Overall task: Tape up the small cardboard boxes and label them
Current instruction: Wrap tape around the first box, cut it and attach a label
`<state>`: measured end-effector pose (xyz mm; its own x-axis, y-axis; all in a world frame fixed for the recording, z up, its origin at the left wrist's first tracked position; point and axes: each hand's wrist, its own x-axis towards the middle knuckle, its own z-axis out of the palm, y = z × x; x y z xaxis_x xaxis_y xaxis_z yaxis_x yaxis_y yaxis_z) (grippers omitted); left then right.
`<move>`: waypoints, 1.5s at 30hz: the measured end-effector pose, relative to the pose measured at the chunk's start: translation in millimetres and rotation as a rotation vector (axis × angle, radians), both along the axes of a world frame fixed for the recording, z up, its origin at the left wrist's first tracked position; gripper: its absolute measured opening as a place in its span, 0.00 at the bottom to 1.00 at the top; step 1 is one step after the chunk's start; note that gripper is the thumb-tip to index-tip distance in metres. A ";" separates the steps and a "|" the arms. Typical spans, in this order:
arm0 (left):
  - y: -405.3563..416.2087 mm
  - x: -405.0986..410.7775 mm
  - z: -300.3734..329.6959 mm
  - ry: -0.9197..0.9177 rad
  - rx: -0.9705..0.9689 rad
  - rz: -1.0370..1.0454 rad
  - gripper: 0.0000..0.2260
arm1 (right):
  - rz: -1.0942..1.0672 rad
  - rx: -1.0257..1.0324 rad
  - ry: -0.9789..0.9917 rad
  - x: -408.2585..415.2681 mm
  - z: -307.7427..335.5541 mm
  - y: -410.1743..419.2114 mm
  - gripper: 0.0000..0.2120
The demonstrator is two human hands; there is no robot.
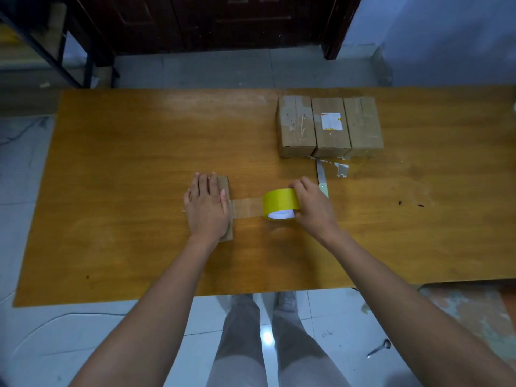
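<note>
A small cardboard box (225,188) lies on the wooden table (125,169), mostly hidden under my left hand (206,205), which presses flat on its top. My right hand (311,206) grips a yellow tape roll (279,203) just right of the box. A strip of clear tape (247,208) stretches from the roll to the box. Three more cardboard boxes (329,127) stand side by side at the back right; the middle one bears a white label (331,121).
A utility knife (322,178) lies behind my right hand, with scraps of tape (341,169) beside it. A dark cabinet (212,20) stands beyond the table. A spoon (380,348) lies on the tiled floor at lower right.
</note>
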<state>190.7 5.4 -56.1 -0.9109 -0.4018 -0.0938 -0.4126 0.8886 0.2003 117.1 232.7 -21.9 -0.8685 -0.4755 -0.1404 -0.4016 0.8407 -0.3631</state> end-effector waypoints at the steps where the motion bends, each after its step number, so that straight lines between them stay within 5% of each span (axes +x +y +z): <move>1: -0.3 0.2 0.2 -0.002 0.001 -0.001 0.22 | 0.016 0.025 0.022 0.5 0.0 0.2 0.19; 12: 0.5 0.3 1.0 -0.019 0.001 0.005 0.23 | 0.069 0.208 0.254 5.9 4.5 8.7 0.17; 45: -23.7 9.1 -1.5 0.027 0.017 -0.042 0.25 | -0.074 0.182 0.206 9.2 -4.4 51.2 0.19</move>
